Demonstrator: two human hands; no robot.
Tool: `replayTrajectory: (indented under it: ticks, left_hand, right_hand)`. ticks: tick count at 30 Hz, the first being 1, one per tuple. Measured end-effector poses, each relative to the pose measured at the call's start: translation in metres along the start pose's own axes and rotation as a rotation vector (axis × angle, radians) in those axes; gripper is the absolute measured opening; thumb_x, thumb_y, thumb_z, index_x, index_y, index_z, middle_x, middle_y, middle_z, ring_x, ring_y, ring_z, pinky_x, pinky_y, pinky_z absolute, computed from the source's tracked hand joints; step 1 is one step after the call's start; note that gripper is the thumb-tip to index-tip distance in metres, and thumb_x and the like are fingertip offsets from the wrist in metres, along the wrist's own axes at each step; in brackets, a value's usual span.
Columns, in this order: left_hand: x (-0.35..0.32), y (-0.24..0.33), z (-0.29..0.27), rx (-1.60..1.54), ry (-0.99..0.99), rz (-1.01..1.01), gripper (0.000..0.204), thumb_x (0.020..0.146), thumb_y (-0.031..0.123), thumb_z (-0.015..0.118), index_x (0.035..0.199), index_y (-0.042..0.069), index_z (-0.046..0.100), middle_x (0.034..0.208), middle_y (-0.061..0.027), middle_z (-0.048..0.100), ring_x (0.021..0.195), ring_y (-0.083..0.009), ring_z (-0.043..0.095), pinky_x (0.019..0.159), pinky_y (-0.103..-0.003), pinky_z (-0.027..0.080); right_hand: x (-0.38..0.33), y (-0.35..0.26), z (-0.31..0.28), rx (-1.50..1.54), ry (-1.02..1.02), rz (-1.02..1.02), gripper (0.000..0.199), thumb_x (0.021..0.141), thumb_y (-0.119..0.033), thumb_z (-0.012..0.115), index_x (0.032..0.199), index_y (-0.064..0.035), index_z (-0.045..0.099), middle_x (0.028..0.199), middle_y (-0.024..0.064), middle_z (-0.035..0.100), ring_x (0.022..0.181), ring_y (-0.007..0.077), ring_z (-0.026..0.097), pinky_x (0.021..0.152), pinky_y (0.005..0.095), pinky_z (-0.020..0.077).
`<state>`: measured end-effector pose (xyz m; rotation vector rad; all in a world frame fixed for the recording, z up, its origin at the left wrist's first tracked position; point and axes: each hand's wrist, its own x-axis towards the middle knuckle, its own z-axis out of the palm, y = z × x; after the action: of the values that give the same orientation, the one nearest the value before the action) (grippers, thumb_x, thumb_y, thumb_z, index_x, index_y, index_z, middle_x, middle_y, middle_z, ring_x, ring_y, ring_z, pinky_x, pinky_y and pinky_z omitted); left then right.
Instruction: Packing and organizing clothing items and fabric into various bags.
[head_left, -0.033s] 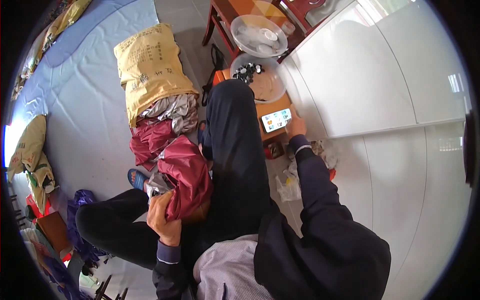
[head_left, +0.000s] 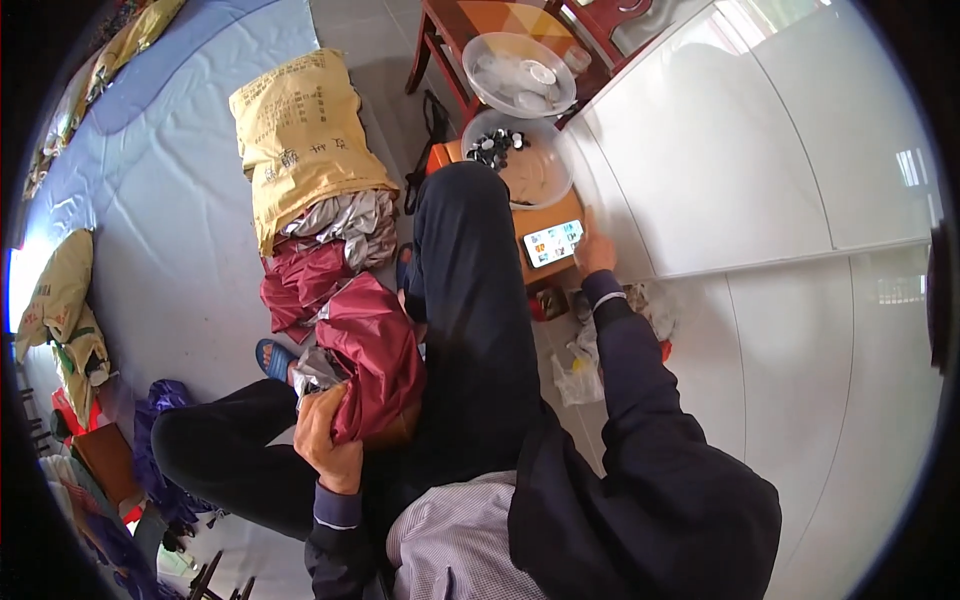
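My left hand point(head_left: 328, 440) is closed on a dark red fabric point(head_left: 372, 345) with a silvery grey inner side, gathered in my lap. The cloth trails forward to more red fabric point(head_left: 305, 285) on the floor, which joins a grey bundle at the mouth of a yellow woven sack point(head_left: 300, 140). At the right, a lit phone point(head_left: 553, 244) lies on an orange-brown stool point(head_left: 540, 218). Beside its right edge is my right hand point(head_left: 598, 252), a finger stretched out and others partly hidden, apparently not gripping the phone.
A clear plastic basin point(head_left: 555, 165) with black and pale round pieces stands on the stool beyond the phone. Behind it, another clear basin point(head_left: 480, 75) rests by a wooden chair point(head_left: 450, 20). A white panel point(head_left: 700, 150) borders the right. Plastic bags point(head_left: 578, 382) lie below the stool.
My right hand has shifted very slightly at the phone's edge. My left hand and the red fabric stay as they were.
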<state>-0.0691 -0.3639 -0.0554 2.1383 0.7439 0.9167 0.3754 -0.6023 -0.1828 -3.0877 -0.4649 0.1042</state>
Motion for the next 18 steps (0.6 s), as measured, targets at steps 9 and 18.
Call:
replayTrajectory:
  ticks: [9, 18]
  left_hand:
    - [0.005, 0.002, 0.006, -0.009, -0.079, 0.016, 0.033, 0.064, -0.009, 0.066, 0.096, -0.003, 0.071, 0.089, -0.0168, 0.071, 0.083, -0.0318, 0.069, 0.079, -0.036, 0.054]
    - [0.005, 0.001, 0.007, -0.009, -0.089, -0.015, 0.032, 0.066, -0.008, 0.069, 0.097, -0.002, 0.071, 0.089, -0.0168, 0.072, 0.084, -0.0306, 0.07, 0.079, -0.036, 0.055]
  right_hand:
    - [0.102, -0.089, -0.111, 0.735, 0.577, -0.445, 0.017, 0.092, -0.016, 0.063, 0.102, -0.0056, 0.072, 0.077, 0.0115, 0.071, 0.068, 0.0191, 0.069, 0.065, 0.0332, 0.0528]
    - [0.213, -0.18, -0.111, 0.394, 0.192, -0.741, 0.022, 0.084, -0.02, 0.069, 0.103, -0.0115, 0.075, 0.086, 0.0171, 0.072, 0.083, 0.0334, 0.069, 0.077, 0.0426, 0.0533]
